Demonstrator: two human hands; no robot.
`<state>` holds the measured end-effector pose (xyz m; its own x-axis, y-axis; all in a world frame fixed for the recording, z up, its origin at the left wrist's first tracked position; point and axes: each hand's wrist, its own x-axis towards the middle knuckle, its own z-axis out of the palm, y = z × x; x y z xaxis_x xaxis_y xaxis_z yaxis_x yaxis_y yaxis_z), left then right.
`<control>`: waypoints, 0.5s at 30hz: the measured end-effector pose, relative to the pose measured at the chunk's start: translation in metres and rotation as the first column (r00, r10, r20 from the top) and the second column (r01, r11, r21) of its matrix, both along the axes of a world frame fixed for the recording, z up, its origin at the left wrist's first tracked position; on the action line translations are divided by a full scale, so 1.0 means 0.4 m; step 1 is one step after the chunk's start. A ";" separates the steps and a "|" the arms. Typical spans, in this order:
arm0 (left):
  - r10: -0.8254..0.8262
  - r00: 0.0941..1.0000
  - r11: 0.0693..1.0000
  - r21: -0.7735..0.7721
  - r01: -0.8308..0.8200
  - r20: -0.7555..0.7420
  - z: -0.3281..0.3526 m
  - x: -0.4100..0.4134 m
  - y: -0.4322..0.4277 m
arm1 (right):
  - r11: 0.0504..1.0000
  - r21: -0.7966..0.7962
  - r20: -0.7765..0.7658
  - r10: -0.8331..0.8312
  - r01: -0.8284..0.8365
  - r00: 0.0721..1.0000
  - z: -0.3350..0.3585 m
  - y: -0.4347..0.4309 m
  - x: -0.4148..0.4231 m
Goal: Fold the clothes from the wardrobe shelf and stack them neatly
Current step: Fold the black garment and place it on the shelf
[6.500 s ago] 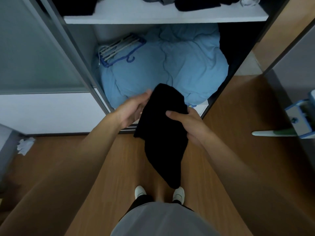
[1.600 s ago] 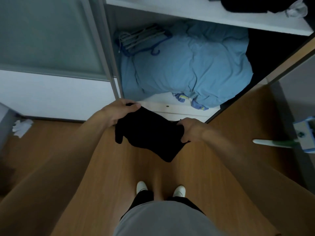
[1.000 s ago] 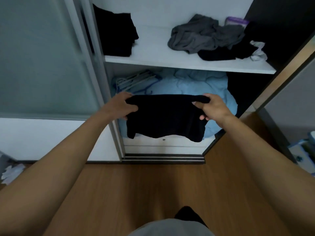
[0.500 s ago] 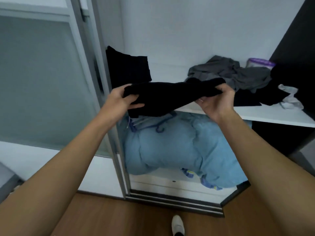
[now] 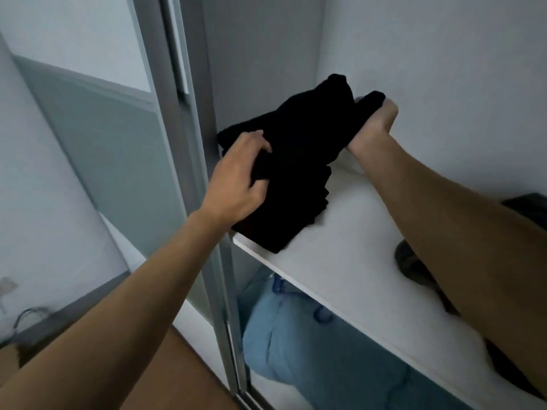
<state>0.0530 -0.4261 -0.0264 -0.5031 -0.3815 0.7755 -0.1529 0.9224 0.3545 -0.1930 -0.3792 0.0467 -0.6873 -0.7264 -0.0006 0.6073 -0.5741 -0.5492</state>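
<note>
A folded black garment (image 5: 307, 134) is held over a stack of folded black clothes (image 5: 284, 214) at the left end of the white wardrobe shelf (image 5: 349, 261). My left hand (image 5: 239, 179) grips its near left edge with curled fingers. My right hand (image 5: 373, 125) holds its far right end, fingers wrapped round the cloth, close to the back wall. The garment lies on or just above the stack; I cannot tell which.
The grey sliding door frame (image 5: 189, 143) stands right beside the stack. Dark unfolded clothes (image 5: 414, 267) lie on the shelf to the right, partly behind my right forearm. A light blue duvet (image 5: 296, 344) fills the compartment below.
Both hands carried the folded black garment up from waist height and over onto the stack at the shelf's left end. The view swung up and closer to the shelf.
</note>
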 end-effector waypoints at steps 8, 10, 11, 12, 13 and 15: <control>0.226 0.667 0.827 0.222 -0.517 0.710 -0.088 -0.115 -0.088 | 0.630 0.507 -0.855 0.457 0.588 0.248 -0.205 -0.186 -0.122; 0.367 0.724 0.832 0.142 -0.536 0.584 -0.089 -0.145 -0.096 | 0.749 0.374 -0.884 0.467 0.547 -0.035 -0.240 -0.220 -0.091; 0.383 0.728 0.837 0.119 -0.534 0.569 -0.090 -0.158 -0.105 | 0.769 0.379 -0.836 0.523 0.515 -0.166 -0.256 -0.238 -0.080; 0.366 0.706 0.838 0.116 -0.534 0.606 -0.094 -0.167 -0.118 | 0.755 0.412 -0.759 0.594 0.511 -0.266 -0.269 -0.258 -0.076; 0.327 0.661 0.831 0.126 -0.541 0.676 -0.103 -0.173 -0.131 | 0.710 0.477 -0.672 0.674 0.518 -0.305 -0.278 -0.277 -0.077; 0.235 0.562 0.805 0.164 -0.570 0.793 -0.128 -0.176 -0.153 | 0.605 0.597 -0.533 0.790 0.527 -0.302 -0.298 -0.304 -0.092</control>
<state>-0.0176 -0.4874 -0.0776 -0.5305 -0.8477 -0.0071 -0.8242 0.5138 0.2381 -0.2298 -0.5009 -0.0723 -0.1753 -0.9822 -0.0673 -0.9223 0.1877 -0.3377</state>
